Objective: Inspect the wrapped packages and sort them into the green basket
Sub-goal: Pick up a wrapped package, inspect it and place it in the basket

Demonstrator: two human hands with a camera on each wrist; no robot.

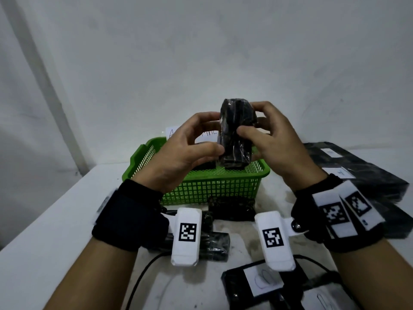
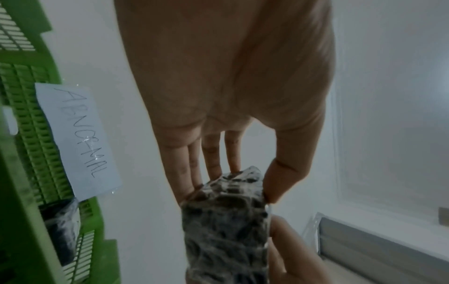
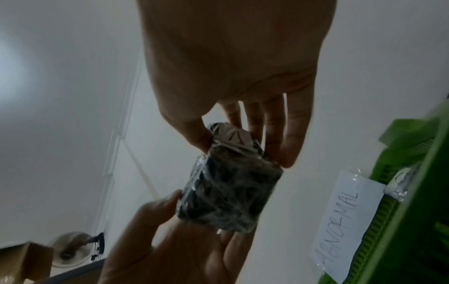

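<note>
A black package (image 1: 237, 133) in shiny clear wrap stands upright in the air above the green mesh basket (image 1: 212, 186). My left hand (image 1: 220, 133) pinches its left side between thumb and fingers. My right hand (image 1: 247, 119) grips its right side and top. The left wrist view shows the left hand (image 2: 230, 184) holding the package (image 2: 226, 221) at one end. In the right wrist view the right hand (image 3: 245, 153) clasps the package (image 3: 230, 188) at the same end. Another wrapped package (image 1: 205, 166) lies inside the basket.
A paper label reading ABNORMAL (image 2: 77, 140) is stuck to the basket's far side. Several black wrapped packages (image 1: 232, 209) lie on the white table in front of the basket, some with white labels (image 1: 261, 283). Large black bags (image 1: 357, 171) sit at the right. A black cable (image 1: 143, 276) runs near the front.
</note>
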